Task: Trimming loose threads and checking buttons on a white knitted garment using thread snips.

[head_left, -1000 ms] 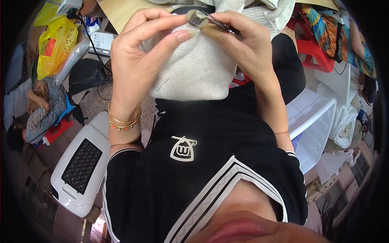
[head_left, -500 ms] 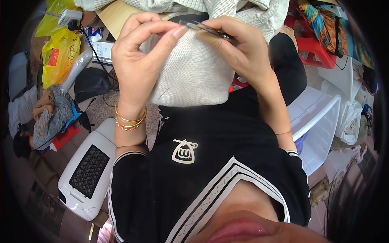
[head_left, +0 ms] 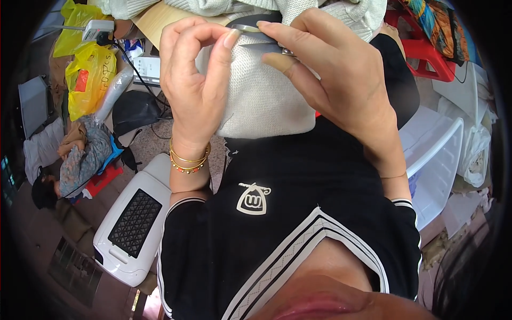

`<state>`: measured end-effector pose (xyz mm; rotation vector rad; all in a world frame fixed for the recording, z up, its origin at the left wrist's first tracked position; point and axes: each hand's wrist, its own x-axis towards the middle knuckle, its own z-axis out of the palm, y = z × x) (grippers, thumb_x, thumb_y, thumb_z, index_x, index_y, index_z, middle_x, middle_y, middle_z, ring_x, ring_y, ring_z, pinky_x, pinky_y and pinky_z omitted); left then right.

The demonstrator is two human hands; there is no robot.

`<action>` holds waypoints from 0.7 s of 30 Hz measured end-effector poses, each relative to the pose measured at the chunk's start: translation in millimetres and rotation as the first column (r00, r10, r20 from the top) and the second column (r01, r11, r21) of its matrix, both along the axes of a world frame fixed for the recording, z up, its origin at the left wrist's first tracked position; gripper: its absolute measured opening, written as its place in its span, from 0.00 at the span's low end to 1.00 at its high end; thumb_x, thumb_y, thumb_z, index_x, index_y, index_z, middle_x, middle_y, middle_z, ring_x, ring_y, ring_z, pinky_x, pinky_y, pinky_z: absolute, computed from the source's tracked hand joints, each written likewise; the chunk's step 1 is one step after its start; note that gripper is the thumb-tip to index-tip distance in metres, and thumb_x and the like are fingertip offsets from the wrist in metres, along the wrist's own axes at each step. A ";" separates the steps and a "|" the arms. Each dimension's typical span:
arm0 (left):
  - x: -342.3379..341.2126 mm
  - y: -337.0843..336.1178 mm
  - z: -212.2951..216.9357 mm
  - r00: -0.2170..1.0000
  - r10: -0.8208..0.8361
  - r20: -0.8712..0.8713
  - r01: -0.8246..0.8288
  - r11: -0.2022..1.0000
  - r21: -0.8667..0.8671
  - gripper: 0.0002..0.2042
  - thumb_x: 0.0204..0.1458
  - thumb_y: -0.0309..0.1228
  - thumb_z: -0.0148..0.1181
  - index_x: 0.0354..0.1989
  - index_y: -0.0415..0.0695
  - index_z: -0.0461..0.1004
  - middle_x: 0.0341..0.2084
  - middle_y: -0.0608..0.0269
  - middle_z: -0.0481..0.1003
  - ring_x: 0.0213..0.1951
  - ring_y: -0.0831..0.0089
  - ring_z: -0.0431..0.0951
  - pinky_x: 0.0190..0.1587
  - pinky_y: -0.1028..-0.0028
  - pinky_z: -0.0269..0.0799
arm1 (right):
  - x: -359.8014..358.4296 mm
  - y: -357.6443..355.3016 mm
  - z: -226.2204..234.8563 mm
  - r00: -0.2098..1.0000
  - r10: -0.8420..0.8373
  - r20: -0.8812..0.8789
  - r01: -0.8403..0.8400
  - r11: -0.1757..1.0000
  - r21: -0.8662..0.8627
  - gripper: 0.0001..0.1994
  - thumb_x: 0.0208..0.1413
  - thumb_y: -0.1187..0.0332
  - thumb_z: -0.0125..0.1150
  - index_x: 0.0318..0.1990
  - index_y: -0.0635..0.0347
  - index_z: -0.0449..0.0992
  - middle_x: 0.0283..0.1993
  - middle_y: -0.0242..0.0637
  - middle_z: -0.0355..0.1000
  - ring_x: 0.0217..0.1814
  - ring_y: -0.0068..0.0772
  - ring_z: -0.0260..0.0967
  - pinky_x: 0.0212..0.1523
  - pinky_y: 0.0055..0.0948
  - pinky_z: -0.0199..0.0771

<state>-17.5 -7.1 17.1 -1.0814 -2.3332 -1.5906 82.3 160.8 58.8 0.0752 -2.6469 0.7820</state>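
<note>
A pale off-white knitted piece [head_left: 266, 98] drapes toward my lap, with a small dark thread lying near its lower left edge. My left hand [head_left: 200, 66] is above its left side, thumb and index finger pinching the end of a thin shiny strip [head_left: 246, 28]. My right hand [head_left: 336, 66] grips small scissors [head_left: 261, 48], whose pointed blade reaches left over the knit. The right index fingertip touches the strip's other end. A dark rounded form [head_left: 256, 20] shows behind the fingers. Whether the strip is separate from the scissors is unclear.
More knitwear [head_left: 352, 16] lies beyond my hands on a wooden board [head_left: 165, 21]. At left are yellow bags [head_left: 90, 80], a power strip [head_left: 98, 29] and another person's patterned sleeve [head_left: 80, 154]. A white plastic bin [head_left: 432, 154] and red stool [head_left: 426, 66] stand at right.
My right hand has turned and its fingers have spread; the scissor blade now stands apart from the shiny strip. The left hand keeps its pinch. The whole view has shifted slightly.
</note>
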 end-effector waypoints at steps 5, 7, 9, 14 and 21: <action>-0.3 -2.6 0.0 0.999 0.019 -0.046 -0.020 1.000 -0.010 0.04 0.53 0.22 0.63 0.35 0.37 0.74 0.36 0.60 0.70 0.37 0.72 0.72 0.40 0.76 0.70 | -9.2 -2.0 33.7 0.989 -0.002 0.145 0.014 0.997 -0.079 0.15 0.47 0.71 0.69 0.43 0.63 0.78 0.30 0.34 0.67 0.29 0.32 0.69 0.27 0.27 0.68; 0.1 -2.0 0.5 0.998 0.023 -0.066 -0.023 1.000 -0.014 0.04 0.53 0.22 0.63 0.35 0.37 0.74 0.36 0.60 0.71 0.37 0.71 0.72 0.40 0.76 0.70 | -9.0 -2.1 35.5 0.986 -0.002 0.165 0.012 0.998 -0.061 0.14 0.48 0.70 0.66 0.44 0.60 0.77 0.30 0.33 0.64 0.32 0.34 0.70 0.28 0.30 0.69; 0.9 0.9 2.0 0.996 0.020 -0.085 -0.022 1.000 -0.016 0.05 0.53 0.23 0.63 0.35 0.37 0.74 0.35 0.59 0.71 0.38 0.71 0.72 0.40 0.75 0.70 | -8.6 -3.0 38.0 0.986 -0.020 0.165 0.030 0.998 -0.060 0.13 0.48 0.70 0.66 0.43 0.60 0.77 0.30 0.33 0.64 0.32 0.34 0.69 0.28 0.30 0.69; 1.3 0.6 -4.7 0.952 0.041 -0.302 -0.060 0.997 -0.054 0.06 0.50 0.22 0.64 0.35 0.38 0.75 0.33 0.59 0.73 0.39 0.66 0.71 0.41 0.72 0.70 | -18.4 -2.2 19.5 0.988 -0.017 0.151 0.029 0.996 -0.083 0.10 0.48 0.72 0.65 0.39 0.60 0.77 0.29 0.34 0.63 0.31 0.34 0.69 0.27 0.31 0.68; 3.4 -0.5 -10.0 0.959 0.061 -0.278 -0.052 0.998 0.041 0.05 0.50 0.21 0.64 0.35 0.38 0.75 0.33 0.59 0.73 0.40 0.65 0.71 0.41 0.72 0.69 | -10.2 -5.7 30.5 1.000 -0.023 0.020 0.015 0.951 0.309 0.08 0.47 0.74 0.64 0.37 0.60 0.77 0.28 0.34 0.64 0.30 0.35 0.69 0.27 0.31 0.69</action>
